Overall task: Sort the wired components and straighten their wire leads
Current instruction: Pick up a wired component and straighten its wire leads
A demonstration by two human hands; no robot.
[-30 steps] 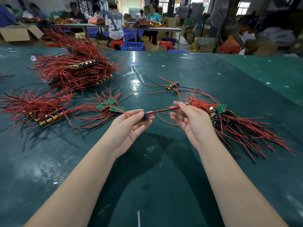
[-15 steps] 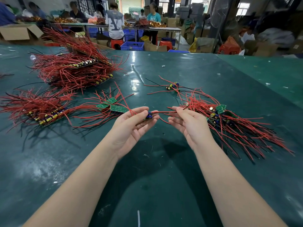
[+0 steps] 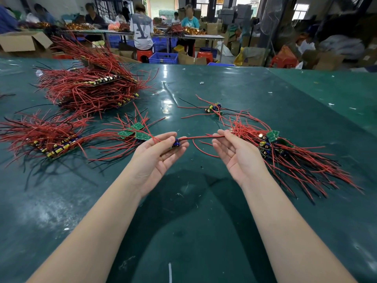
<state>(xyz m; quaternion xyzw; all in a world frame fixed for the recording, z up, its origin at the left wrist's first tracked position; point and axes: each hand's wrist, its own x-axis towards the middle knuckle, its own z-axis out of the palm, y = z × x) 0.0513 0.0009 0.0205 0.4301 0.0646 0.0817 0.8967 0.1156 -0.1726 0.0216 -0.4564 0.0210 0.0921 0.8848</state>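
- While both hands work above the table (image 3: pixel 204 231), sorted piles (image 3: pixel 51 137) lie left of the left hand (image 3: pixel 157 154).
- Left hand: pinches the small board (image 3: pixel 175 144).
- Red lead (image 3: pixel 201 137): spans between the hands; light and pliable, probably best gripped near the board.
- Right hand (image 3: pixel 236 152): fingertips pinch the lead's far end.
- Unsorted heap (image 3: pixel 289 158): right of the right hand.

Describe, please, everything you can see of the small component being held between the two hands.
The held component is a small circuit board carrying a dark blue part, with thin red wire leads that look plastic-insulated. The left hand pinches the board between thumb and fingers above the green table. The leads run almost straight and level to the right hand, which pinches them at its fingertips. Another red lead trails off leftward. It is lifted clear of the piles on either side.
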